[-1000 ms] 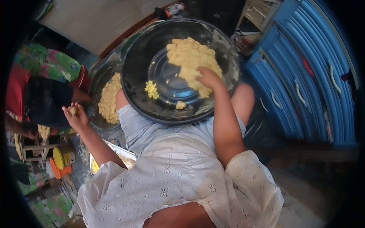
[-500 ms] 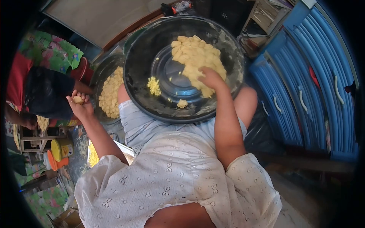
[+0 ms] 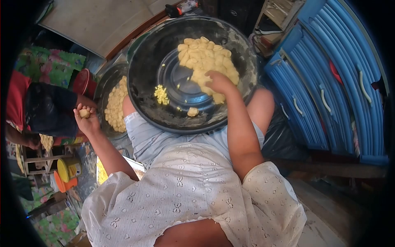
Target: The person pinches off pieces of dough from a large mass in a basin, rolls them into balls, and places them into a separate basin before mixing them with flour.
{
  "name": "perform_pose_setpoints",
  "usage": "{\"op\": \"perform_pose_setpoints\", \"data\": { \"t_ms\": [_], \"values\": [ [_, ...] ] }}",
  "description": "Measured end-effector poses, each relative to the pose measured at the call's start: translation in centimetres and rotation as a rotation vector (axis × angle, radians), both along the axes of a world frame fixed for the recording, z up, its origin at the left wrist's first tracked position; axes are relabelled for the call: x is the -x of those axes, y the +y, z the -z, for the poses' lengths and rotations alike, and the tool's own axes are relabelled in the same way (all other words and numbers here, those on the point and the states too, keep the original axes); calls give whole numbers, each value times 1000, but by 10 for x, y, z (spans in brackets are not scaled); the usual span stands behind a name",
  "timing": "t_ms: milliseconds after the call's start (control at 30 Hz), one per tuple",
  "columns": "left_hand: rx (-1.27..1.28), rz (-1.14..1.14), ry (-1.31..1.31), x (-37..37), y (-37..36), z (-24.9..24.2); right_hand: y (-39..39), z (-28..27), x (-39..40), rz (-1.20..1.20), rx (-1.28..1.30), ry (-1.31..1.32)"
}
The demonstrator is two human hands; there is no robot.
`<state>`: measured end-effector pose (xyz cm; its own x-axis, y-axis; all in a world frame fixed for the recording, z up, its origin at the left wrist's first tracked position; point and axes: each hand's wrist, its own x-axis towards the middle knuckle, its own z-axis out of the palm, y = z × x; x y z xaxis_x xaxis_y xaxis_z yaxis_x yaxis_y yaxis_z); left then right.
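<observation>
A wide black basin [image 3: 142, 105] rests across my lap, with a mass of pale dough pieces [image 3: 205, 55] at its far right. My right hand [image 3: 221, 83] touches the near part of that mass, fingers bent; what they grip, if anything, is hidden. Out to the left, beside the basin, my left hand [image 3: 88, 119] is palm up with its fingers curled round a small dough piece [image 3: 84, 113]. Small yellow cubes [image 3: 161, 95] lie in a pile at the basin's left, and a single dough lump [image 3: 192, 111] sits near its front edge.
A second dark basin with dough pieces [image 3: 117, 103] stands left of mine. Another person in dark shorts [image 3: 49, 105] is at the far left, near a red bucket [image 3: 82, 82]. Blue drawers [image 3: 329, 78] stand on the right. A yellow tub [image 3: 69, 169] is at lower left.
The view has shifted slightly, moving the basin a little left in the picture. The dough piece in my left hand shows more fully, resting higher on the fingers. My right hand remains at the dough mass.
</observation>
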<state>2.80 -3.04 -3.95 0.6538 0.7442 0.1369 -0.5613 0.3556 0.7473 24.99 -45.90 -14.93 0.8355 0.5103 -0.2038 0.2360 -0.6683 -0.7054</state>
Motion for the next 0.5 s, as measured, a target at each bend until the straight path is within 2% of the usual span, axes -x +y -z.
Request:
{"op": "perform_pose_setpoints", "data": {
  "t_ms": [167, 267, 367, 500],
  "values": [
    [-9, 136, 13, -11, -23, 1, 1, 1, 0, 0, -9, 22],
    [-8, 113, 19, -15, -37, -4, 1, 4, 0, 40, -24, 56],
    [-11, 86, 15, -19, -44, -4, 0, 11, -4, 25, 38, -36],
    [18, 117, 235, -36, -91, 8, 4, 13, -4, 16, -10, 11]
  ]
}}
